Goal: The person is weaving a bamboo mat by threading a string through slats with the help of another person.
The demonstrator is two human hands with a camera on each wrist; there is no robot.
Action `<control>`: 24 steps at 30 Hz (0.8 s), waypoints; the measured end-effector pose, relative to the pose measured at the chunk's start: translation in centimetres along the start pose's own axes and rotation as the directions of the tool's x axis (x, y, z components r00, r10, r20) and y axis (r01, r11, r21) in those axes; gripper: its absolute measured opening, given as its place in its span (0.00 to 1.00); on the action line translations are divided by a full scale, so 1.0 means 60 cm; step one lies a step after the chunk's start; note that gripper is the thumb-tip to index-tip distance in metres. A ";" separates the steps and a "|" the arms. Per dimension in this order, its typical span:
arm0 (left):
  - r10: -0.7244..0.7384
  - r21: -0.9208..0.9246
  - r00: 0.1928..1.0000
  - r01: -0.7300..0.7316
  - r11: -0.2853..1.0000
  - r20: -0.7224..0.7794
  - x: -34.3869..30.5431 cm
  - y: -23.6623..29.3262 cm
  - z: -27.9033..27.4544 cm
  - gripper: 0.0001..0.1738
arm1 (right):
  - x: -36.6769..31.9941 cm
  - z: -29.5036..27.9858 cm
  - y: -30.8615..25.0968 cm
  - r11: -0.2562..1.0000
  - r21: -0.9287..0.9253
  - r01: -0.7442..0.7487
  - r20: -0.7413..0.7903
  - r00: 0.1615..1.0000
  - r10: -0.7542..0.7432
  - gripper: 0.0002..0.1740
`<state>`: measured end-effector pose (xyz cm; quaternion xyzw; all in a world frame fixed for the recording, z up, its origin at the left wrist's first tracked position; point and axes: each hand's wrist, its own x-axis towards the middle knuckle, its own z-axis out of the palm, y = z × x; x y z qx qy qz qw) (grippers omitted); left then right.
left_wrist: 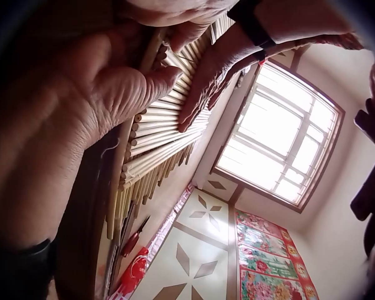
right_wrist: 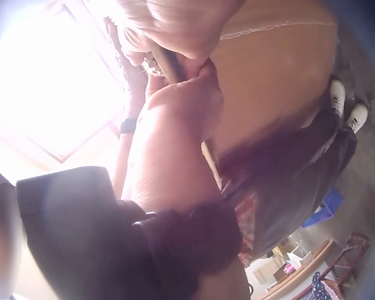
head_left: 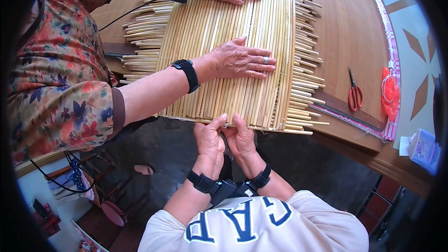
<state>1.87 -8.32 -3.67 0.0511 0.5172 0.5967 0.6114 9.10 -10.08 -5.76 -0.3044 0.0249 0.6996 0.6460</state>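
Note:
A mat of pale stalks [head_left: 205, 84] lies in two crosswise layers over the table's near edge, its lower stalks sticking out on both sides. At its near edge, my left hand [head_left: 210, 137] grips with the thumb on top and fingers below. Close beside it my right hand [head_left: 240, 135] holds the same edge, thumb up; in the right wrist view its fingers curl around the edge stalk [right_wrist: 167, 64]. White thread [head_left: 227, 125] shows between my thumbs. Another person's two hands, the nearer one [head_left: 242, 60] ringed, lie flat on the mat.
Red-handled scissors [head_left: 354, 95] lie on the wooden table [head_left: 345, 32] to the right, near a red plastic bundle [head_left: 388, 88]. A tissue pack [head_left: 424, 149] sits at the right corner. The other person in a floral top [head_left: 70, 79] stands on the left. A dark cable [head_left: 123, 21] crosses the table.

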 end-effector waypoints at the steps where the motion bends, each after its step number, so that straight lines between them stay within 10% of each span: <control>1: 0.000 0.001 1.000 0.000 1.000 -0.002 -0.002 0.001 0.001 0.29 | 0.000 0.000 0.000 1.000 0.001 -0.001 -0.001 1.000 0.001 0.25; 24: -0.010 0.009 1.000 0.010 1.000 0.004 0.003 -0.007 -0.001 0.28 | -0.002 -0.028 -0.008 0.990 -0.096 -0.101 0.141 0.983 0.114 0.37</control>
